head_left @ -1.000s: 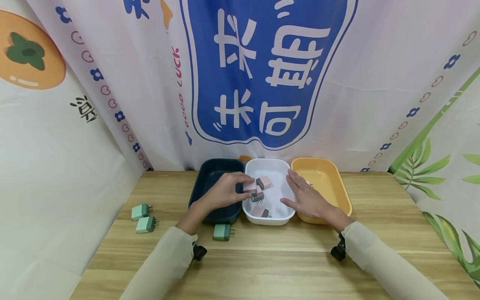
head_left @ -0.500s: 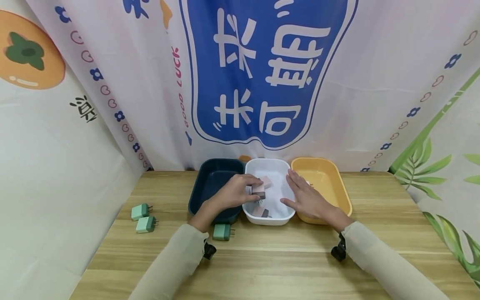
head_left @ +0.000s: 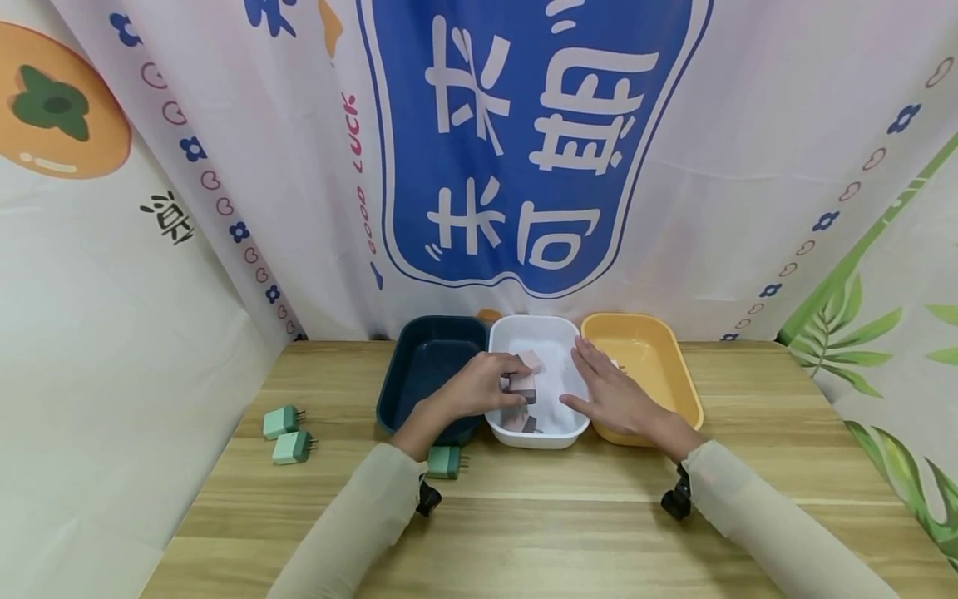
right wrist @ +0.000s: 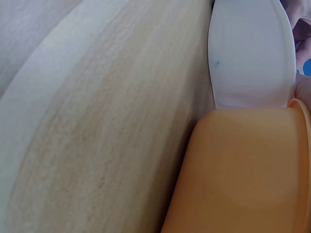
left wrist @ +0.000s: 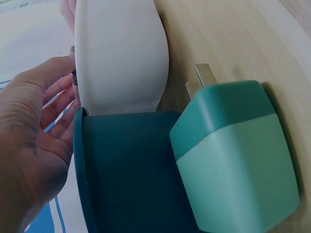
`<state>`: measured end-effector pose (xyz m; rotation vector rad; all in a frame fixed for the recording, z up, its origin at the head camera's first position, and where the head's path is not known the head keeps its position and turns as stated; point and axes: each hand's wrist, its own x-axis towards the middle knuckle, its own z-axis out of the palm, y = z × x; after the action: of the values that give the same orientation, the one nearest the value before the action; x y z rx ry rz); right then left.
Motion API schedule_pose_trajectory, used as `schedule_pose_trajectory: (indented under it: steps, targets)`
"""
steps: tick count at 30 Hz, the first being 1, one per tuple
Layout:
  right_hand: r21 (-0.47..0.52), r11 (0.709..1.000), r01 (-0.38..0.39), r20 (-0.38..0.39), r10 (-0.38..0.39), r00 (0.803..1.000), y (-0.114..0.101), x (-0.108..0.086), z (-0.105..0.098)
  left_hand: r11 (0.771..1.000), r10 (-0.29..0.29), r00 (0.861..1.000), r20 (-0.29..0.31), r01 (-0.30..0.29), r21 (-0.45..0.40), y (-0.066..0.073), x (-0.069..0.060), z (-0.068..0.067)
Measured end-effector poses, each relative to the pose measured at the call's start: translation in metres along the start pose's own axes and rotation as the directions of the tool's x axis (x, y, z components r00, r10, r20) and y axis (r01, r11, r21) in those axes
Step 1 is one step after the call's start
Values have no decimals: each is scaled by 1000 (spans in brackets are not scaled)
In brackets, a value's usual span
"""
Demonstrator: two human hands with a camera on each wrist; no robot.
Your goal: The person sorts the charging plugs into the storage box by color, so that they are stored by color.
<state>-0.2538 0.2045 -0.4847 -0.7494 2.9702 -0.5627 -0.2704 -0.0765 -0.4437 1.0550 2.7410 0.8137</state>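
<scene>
Fingers of the L hand (head_left: pixel 479 387) pinch a pink-and-grey plug (head_left: pixel 523 386) within the white tray (head_left: pixel 537 442); can't tell if it touches the tray floor. Best hold, prob., is on the flat sides, clear of any pins, w/ a light squeeze so neighbors don't get knocked. R hand (head_left: pixel 615 393), fingers straight & thumb out, lies at the rim beside the yellow tray (head_left: pixel 659 370), a likely brace vs. sliding. Held plug: boxy, pale pink body, grey end. More pink plugs (head_left: pixel 530 360) sit nearby; three green plugs (head_left: pixel 290 448) lie on the bench (head_left: pixel 569 524), one nr. the navy tray (head_left: pixel 415 378).
</scene>
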Motion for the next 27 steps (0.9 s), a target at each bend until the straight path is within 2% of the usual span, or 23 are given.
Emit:
schedule_pose_trajectory:
  steps: [9, 20, 27]
  targets:
    - [-1, 1000, 5, 0, -5, 1000, 1, 1, 1, 1000, 0, 1000, 27, -1, 8, -2, 7, 7]
    - [-6, 1000, 13, -2, -13, 1000, -1, -1, 0, 999, -51, 995, 90, 50, 10, 5, 13, 8]
    - [-12, 1000, 4, -7, -5, 1000, -1, 0, -1, 998, -57, 998, 37, 58, -7, 6, 8, 1]
